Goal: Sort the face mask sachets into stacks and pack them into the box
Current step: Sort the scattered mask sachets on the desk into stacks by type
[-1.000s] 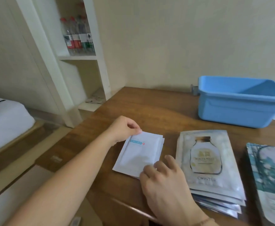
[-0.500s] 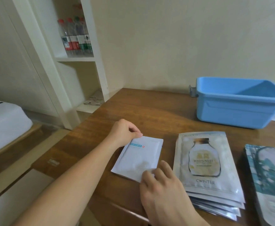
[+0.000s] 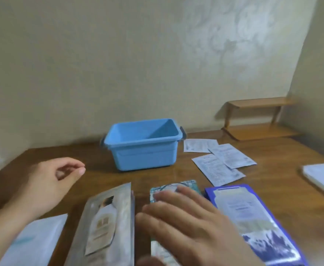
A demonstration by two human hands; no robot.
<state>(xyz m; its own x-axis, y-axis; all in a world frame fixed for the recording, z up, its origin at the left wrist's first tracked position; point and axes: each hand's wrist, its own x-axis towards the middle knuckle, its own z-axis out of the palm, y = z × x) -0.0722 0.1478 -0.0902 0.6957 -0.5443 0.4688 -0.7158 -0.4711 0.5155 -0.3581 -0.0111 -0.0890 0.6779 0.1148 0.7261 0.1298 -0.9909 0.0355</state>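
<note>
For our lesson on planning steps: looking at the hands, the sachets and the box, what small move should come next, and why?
Probably the right hand should reach on to the three loose white sachets beside the blue box. They lie scattered and overlapping on the table, unlike the silver stack, and the left hand holds nothing.

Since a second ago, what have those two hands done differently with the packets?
The left hand let go of the small white paper sachet and lifted off it, fingers loosely curled on nothing. The right hand left that sachet too and moved right, now spread over the teal patterned sachet stack. The view swung right. The silver bottle-print sachet stack and open blue plastic box stayed put.
</note>
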